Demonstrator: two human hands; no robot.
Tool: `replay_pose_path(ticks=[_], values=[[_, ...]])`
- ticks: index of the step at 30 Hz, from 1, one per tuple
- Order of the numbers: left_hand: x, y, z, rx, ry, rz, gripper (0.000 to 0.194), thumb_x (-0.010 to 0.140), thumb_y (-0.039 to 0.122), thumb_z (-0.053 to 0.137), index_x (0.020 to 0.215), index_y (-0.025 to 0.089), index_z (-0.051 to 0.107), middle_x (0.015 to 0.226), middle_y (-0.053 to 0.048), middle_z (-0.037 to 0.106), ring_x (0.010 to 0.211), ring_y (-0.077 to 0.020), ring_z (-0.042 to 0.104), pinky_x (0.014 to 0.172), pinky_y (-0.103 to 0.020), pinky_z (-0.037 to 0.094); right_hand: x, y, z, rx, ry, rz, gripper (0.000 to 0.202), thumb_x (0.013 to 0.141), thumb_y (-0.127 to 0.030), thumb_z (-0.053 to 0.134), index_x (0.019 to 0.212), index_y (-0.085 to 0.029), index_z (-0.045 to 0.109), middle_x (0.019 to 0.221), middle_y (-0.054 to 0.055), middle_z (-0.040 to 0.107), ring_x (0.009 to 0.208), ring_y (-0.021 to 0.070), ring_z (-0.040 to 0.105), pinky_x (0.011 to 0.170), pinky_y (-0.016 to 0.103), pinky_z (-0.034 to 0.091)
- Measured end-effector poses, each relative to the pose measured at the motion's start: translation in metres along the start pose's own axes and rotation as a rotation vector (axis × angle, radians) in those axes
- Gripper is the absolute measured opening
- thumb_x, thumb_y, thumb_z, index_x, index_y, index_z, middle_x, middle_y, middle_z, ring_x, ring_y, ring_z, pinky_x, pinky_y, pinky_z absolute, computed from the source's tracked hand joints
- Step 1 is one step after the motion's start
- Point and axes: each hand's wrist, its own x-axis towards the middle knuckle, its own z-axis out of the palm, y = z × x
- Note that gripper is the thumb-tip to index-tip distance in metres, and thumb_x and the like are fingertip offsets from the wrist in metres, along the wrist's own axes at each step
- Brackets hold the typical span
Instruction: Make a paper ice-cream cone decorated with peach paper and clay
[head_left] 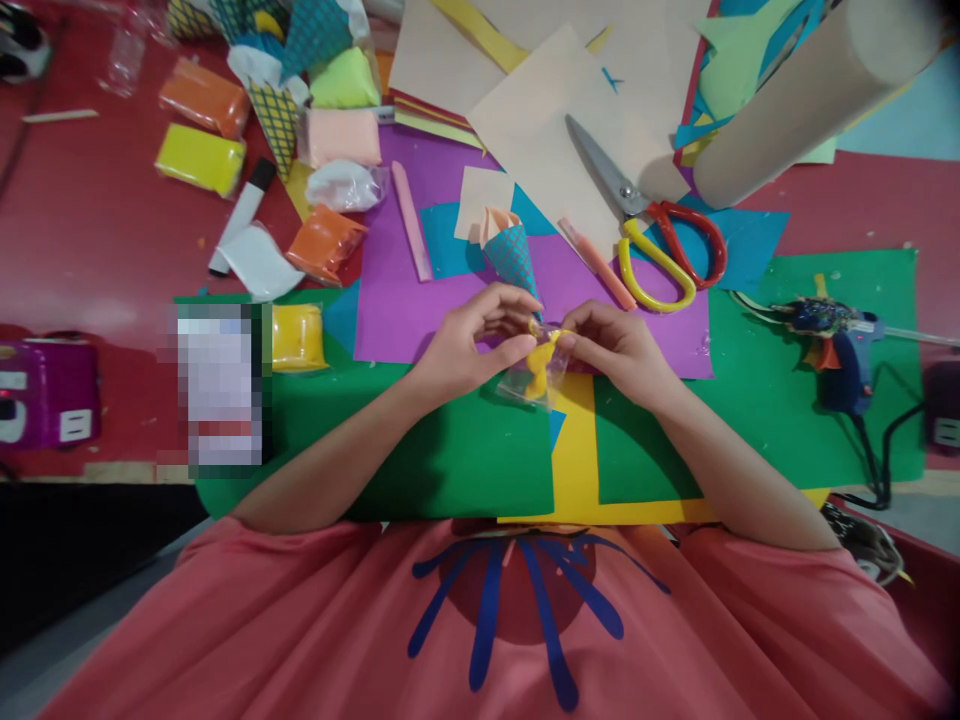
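Observation:
Both hands meet over the purple and green sheets in front of me. Between them is a small clear plastic bag [538, 385] with soft yellow clay [538, 368] inside. My left hand [487, 335] pinches the bag's upper left edge between thumb and fingers. On the other side, the thumb and fingertips of my right hand [611, 345] are closed on its upper right edge. Just beyond the fingers lies a small blue patterned paper cone [510, 252] with a peach filling; its tip is near my left fingertips.
Scissors [630, 200] with red and yellow handles lie ahead to the right. A glue gun [844, 345] with its cord rests at the right. Several clay packets [201, 160], a marker [244, 215] and a phone-like device [221, 385] are at left. A paper roll [802, 110] stands out upper right.

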Motion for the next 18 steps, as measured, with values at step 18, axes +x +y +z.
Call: replay_pose_path(ticks=[18], values=[[-0.0023, -0.0044, 0.0068, 0.007, -0.048, 0.026, 0.042, 0.084, 0.048, 0.071, 0.111, 0.019, 0.058, 0.098, -0.004, 0.071, 0.087, -0.0116, 0.07, 0.077, -0.022, 0.055, -0.0026, 0.0019, 0.0027, -0.034, 0.046, -0.069, 0.045, 0.077, -0.062, 0.076, 0.093, -0.02, 0.065, 0.086, 0.002, 0.07, 0.069, 0.0127, 0.064, 0.064, 0.027, 0.053]])
